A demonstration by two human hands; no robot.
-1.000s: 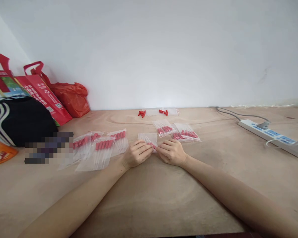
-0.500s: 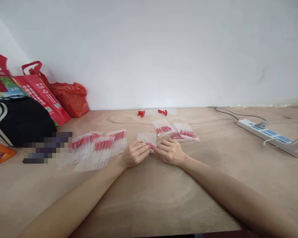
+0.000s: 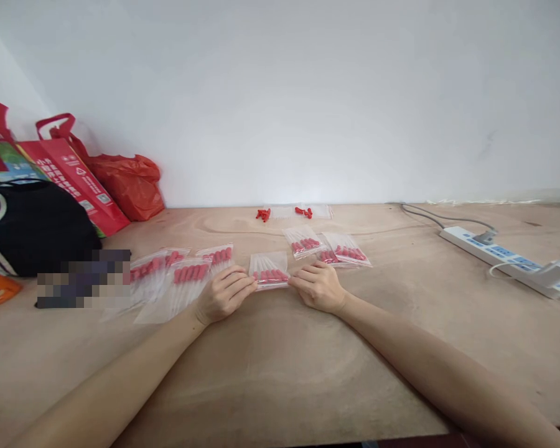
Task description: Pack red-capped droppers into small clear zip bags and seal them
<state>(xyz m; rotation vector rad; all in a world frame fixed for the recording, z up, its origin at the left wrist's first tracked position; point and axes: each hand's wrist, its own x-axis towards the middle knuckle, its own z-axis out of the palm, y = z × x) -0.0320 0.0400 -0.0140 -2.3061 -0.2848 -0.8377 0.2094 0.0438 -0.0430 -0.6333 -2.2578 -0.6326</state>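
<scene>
A small clear zip bag [image 3: 269, 261] lies between my hands, with several red-bulbed droppers side by side inside it. Its near edge, by the red bulbs, is pinched at the left corner by my left hand [image 3: 226, 292]. At the right corner my right hand [image 3: 318, 287] grips the same edge, fingers bent and pressed together. Just behind my right hand are more filled zip bags, one [image 3: 303, 241] on its own and others overlapping [image 3: 348, 249]. Left of my left hand lie further zip bags of droppers [image 3: 186, 280], partly covering one another.
Loose red bulbs [image 3: 263, 214] and clear bags [image 3: 284, 212] lie by the wall. A white power strip [image 3: 504, 252] with a grey cable is at the right. Red shopping bags [image 3: 74, 174], a red plastic bag [image 3: 128, 186] and a black bag [image 3: 37, 227] stand left, near a blurred dark object [image 3: 84, 280].
My left hand has slid left along the near edge of the zip bag to its corner, uncovering the row of red bulbs. My right hand stays at the right corner.
</scene>
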